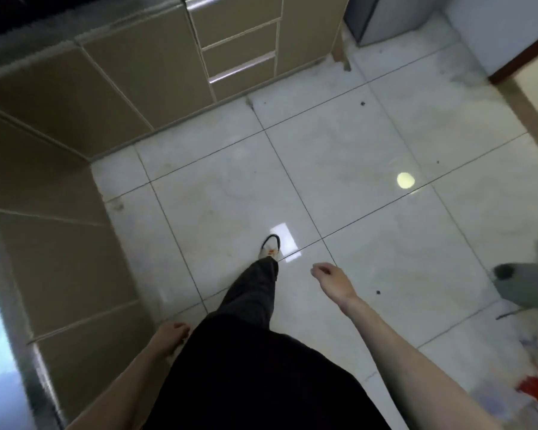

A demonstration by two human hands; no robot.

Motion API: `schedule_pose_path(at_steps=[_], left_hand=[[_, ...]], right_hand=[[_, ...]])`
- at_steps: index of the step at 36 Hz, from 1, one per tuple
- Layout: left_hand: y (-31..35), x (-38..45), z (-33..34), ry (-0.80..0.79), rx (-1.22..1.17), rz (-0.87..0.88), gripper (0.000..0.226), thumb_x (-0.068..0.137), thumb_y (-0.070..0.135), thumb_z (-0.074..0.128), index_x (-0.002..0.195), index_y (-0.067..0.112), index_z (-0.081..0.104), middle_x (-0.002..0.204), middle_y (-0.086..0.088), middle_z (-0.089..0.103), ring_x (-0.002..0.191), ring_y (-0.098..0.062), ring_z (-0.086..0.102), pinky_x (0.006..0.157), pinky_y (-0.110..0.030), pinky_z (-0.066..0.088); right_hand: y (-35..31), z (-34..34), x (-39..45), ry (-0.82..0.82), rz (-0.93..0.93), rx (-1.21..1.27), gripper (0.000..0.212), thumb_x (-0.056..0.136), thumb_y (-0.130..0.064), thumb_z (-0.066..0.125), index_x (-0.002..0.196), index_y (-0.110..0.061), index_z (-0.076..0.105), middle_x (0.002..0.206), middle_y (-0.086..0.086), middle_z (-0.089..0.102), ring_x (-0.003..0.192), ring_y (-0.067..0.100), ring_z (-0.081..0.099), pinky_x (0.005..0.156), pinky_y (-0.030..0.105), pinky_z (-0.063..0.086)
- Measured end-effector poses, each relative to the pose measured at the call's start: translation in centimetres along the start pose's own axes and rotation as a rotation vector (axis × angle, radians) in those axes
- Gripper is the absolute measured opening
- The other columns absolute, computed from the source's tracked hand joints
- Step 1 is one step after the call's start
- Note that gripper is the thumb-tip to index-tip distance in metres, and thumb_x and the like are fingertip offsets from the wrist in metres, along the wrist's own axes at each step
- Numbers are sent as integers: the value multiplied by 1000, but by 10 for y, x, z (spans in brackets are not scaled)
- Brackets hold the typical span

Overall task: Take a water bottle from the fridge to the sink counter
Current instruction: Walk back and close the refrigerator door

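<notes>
From the head view we look down on a pale tiled floor, glossy and catching a round spot of light and a bright rectangle; the floor lies wide and open ahead and toward the right; tan cabinet fronts run along the left side and across the far edge, meeting in a corner, with a stack of drawers at the far run; a dim counter edge shows above them, blurred; at far right a grey upright appliance stands in the corner, which we cannot tell to be the fridge; a leg in dark trousers steps forward, shoe on the tile; our left hand hangs beside the hip, grip loosely curled around nothing; our right hand reaches forward over bare tile, grip half spread and empty; no water bottle shows anywhere, so we cannot tell where it is; grey and red clutter crowds the right edge, too blurred to name.
</notes>
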State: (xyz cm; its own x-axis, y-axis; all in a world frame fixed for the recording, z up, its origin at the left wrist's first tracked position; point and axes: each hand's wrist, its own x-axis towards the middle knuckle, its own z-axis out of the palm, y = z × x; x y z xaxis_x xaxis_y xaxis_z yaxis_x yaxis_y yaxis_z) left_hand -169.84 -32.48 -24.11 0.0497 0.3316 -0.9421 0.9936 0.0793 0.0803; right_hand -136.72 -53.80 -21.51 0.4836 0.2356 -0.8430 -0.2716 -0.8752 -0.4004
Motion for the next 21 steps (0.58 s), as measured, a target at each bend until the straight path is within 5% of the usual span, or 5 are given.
schedule_pose_path(at_steps=[3, 8, 11, 16, 21], left_hand=[[99, 23, -23, -27, 115, 80, 26, 104, 15, 50, 82, 12, 61, 89, -13, 57, 72, -17, 49, 57, -25, 33], [298, 38, -59, -57, 186, 217, 13, 98, 13, 52, 87, 13, 59, 86, -13, 58, 80, -18, 55, 64, -28, 32], [425, 41, -79, -65, 214, 337, 16, 98, 19, 55, 95, 10, 68, 100, -16, 71, 95, -29, 69, 73, -29, 42], [614, 53, -103, -23, 193, 517, 22, 96, 31, 60, 110, 18, 70, 114, -8, 75, 109, -26, 71, 89, -36, 53], [744, 73, -113, -16, 143, 561, 15, 98, 33, 58, 108, 24, 66, 118, -5, 74, 112, -25, 69, 103, -47, 52]], right_hand=[[-3, -41, 27, 38, 124, 51, 35, 96, -28, 58, 123, -8, 66, 111, 2, 66, 102, 21, 58, 88, 27, 39], [-11, -111, 47, 40, 305, 89, 29, 91, -21, 57, 85, 7, 63, 71, 7, 51, 69, 21, 46, 68, 31, 37], [-28, -150, 53, 46, 335, 102, 24, 90, -21, 54, 69, -11, 55, 69, 4, 47, 68, 19, 44, 67, 32, 36], [-45, -214, 106, 49, 392, 165, 16, 96, -22, 57, 105, -14, 68, 91, 2, 60, 87, 21, 53, 76, 29, 41], [-97, -286, 181, -3, 391, 100, 24, 94, -19, 53, 72, -11, 57, 80, 6, 59, 75, 22, 52, 68, 28, 40]])
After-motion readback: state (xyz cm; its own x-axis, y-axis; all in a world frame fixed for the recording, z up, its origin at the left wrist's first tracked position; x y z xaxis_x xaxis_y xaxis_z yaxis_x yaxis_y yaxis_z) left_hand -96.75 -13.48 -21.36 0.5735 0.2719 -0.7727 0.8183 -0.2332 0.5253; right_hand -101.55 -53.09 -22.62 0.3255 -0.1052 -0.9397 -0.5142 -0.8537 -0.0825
